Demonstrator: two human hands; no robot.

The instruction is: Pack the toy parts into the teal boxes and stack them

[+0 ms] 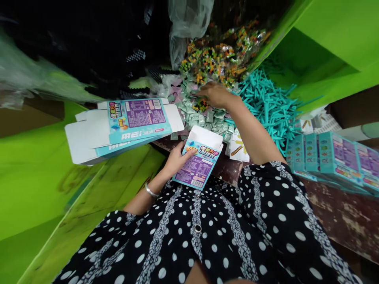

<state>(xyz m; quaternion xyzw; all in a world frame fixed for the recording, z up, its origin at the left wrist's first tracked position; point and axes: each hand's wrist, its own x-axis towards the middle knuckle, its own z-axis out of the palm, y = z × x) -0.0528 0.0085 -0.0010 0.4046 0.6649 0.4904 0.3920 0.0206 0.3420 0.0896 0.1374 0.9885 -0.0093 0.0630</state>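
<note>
My left hand (pixel 177 159) grips a small purple and teal carton (pixel 194 169) in front of my waist, its thumb across the printed face. The white top flap of this carton stands up and open. Over a heap of small pale green sachets (pixel 217 122), my right hand (pixel 214 94) reaches with fingers bent down and partly hidden. A small clear packet of orange, yellow and black pieces (pixel 200 105) shows under its palm and seems held there. Larger bags of similar coloured pieces (pixel 219 59) lie just beyond that hand.
Flattened cartons (pixel 136 118) are stacked at the left. Turquoise plastic sticks (pixel 268 104) pile up on the right, beside printed leaflets (pixel 239 146). Filled-out cartons (pixel 337 154) stand in a row at the far right. Green panels (pixel 340 47) border the work area.
</note>
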